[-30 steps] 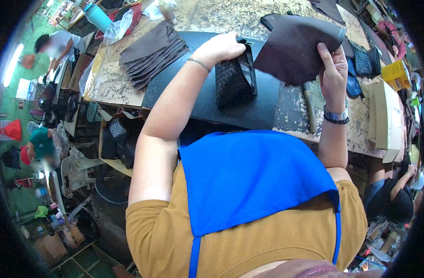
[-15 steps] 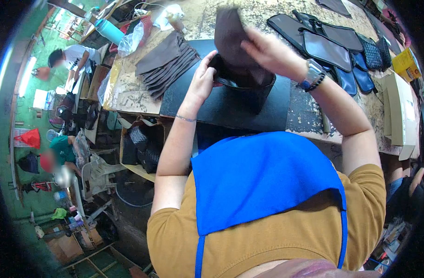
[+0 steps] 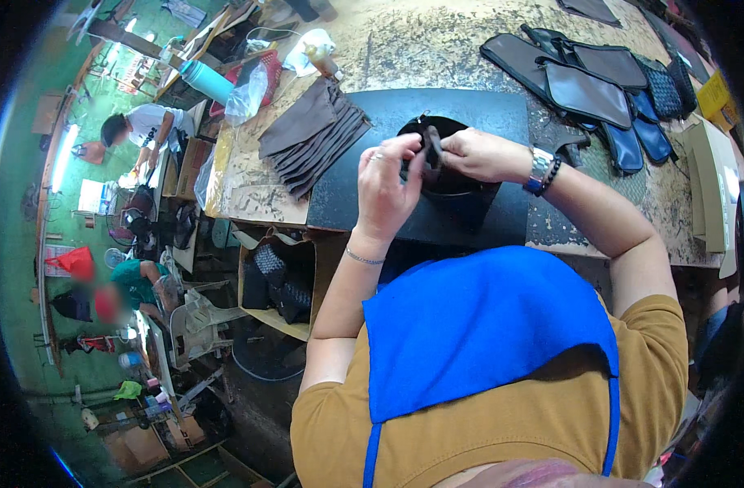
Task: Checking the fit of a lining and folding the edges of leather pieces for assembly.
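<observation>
I view the desk (image 3: pixel 421 49) from above through the head camera. The black pouch (image 3: pixel 469 213) is over the black mat (image 3: pixel 502 110), near the front edge of the desk, with its mouth open toward me. I cannot tell whether its base bears fully on the mat.

Right hand (image 3: pixel 487 154): I have its fingers closed on the brown sheet (image 3: pixel 434 146), which is folded and partly inside the mouth of the pouch. The lower part of the sheet is hidden.

Left hand (image 3: pixel 391 183): fingers bent, placed at the left rim of the pouch, close to the sheet. I cannot tell whether it grasps either one.

Left of the pouch, a fanned stack of brown sheets (image 3: pixel 315 134) overlaps the mat. Beyond the stack are a clear plastic bag (image 3: pixel 248 99), a red basket (image 3: pixel 271 73) and a teal bottle (image 3: pixel 208 81).

On the right side of the desk, I see a pile of flat black cases (image 3: pixel 587 93), with blue cases (image 3: pixel 624 148) beside it. A cardboard box (image 3: pixel 705 195) is near the right edge, a yellow box (image 3: pixel 716 102) behind it.
</observation>
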Motion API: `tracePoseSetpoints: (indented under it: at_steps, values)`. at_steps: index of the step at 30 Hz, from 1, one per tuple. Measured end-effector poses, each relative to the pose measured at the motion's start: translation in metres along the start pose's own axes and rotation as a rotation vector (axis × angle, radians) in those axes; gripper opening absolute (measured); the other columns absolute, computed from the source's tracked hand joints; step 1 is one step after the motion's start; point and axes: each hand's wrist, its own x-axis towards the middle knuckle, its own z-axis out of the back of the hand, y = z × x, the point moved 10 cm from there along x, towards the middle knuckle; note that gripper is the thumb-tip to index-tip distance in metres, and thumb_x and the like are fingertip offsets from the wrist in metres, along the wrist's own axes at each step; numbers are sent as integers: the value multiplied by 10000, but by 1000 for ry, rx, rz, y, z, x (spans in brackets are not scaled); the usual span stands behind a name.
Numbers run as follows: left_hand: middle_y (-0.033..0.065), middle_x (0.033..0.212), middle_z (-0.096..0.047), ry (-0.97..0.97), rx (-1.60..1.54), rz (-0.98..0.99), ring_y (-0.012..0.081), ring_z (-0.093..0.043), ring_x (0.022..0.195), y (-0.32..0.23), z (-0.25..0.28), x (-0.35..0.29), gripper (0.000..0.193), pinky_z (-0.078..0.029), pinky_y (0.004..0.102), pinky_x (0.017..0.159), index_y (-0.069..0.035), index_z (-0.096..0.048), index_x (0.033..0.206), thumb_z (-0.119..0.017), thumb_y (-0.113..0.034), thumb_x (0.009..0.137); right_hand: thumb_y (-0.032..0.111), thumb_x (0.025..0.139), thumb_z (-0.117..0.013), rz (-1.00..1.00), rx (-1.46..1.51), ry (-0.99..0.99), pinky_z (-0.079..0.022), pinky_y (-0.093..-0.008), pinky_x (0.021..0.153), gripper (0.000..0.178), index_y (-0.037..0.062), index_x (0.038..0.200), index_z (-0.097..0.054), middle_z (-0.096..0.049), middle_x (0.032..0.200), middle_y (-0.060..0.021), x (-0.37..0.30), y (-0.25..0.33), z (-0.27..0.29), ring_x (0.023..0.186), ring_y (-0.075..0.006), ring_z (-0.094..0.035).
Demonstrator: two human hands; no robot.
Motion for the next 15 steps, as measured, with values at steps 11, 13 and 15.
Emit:
tracePoseSetpoints:
  at_steps: [11, 13, 15]
  values:
    - [38, 921, -656, 117, 220, 36, 215, -629, 875, 3, -9, 9, 243, -414, 371, 855, -97, -581, 1013, -671, -61, 791, 157, 897, -497, -131, -379, -264, -507, -463, 786, 245, -37, 980, -621, -642, 894, -286, -21, -20, 38, 861, -420, -646]
    - [25, 889, -652, 197, 226, -12, 205, -627, 844, -9, -10, 10, 192, -409, 356, 813, -105, -597, 950, -673, -55, 781, 185, 873, -496, -80, -510, -73, -529, -459, 704, 293, -64, 936, -636, -654, 787, -269, -12, -26, 19, 759, -394, -670]
    - [3, 818, -646, 225, 188, -124, 188, -621, 774, -29, -14, 9, 104, -383, 327, 706, -123, -618, 802, -679, -51, 759, 200, 886, -494, -147, -275, -3, -526, -433, 652, 300, -63, 909, -637, -654, 745, -233, -9, -21, 7, 700, -342, -665]
